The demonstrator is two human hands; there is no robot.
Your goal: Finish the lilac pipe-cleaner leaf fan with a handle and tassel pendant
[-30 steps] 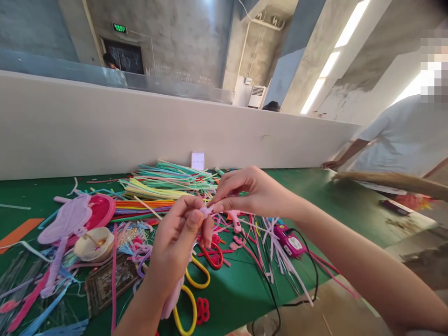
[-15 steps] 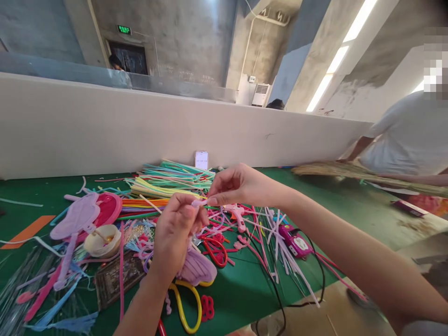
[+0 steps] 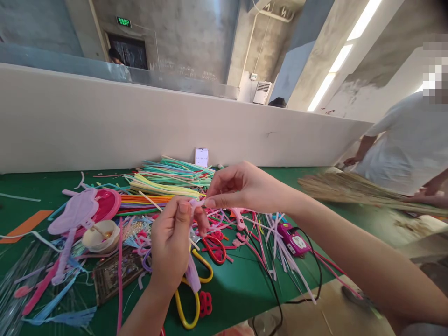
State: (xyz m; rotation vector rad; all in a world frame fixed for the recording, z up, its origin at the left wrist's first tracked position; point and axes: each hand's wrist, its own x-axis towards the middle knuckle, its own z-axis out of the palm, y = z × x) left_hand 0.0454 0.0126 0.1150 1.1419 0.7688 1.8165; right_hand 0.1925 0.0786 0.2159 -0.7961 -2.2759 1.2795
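My left hand (image 3: 171,247) is closed around a lilac pipe-cleaner piece (image 3: 193,273), whose ridged lower part hangs below the fingers, nearly edge-on. A narrow lilac end of it rises between thumb and fingers. My right hand (image 3: 238,189) pinches that end's tip, so both hands meet on the same piece. Yellow-handled scissors (image 3: 181,308) lie just beneath the left hand. Close by are red-handled scissors (image 3: 215,249) and a red looped piece (image 3: 205,303). The part inside the left palm is hidden.
Bundles of coloured pipe cleaners (image 3: 168,186) lie behind my hands. Left are a lilac fan-shaped piece (image 3: 75,212), a small bowl (image 3: 101,237) and a dark ornate tray (image 3: 114,280). Right are a pink glue gun (image 3: 238,218), a magenta device (image 3: 293,240) with a black cable, and another person handling straw (image 3: 343,186).
The lilac piece has turned from showing its broad ridged face to nearly edge-on, as my left hand rotated. My right hand keeps its pinch. The person at right has moved the straw.
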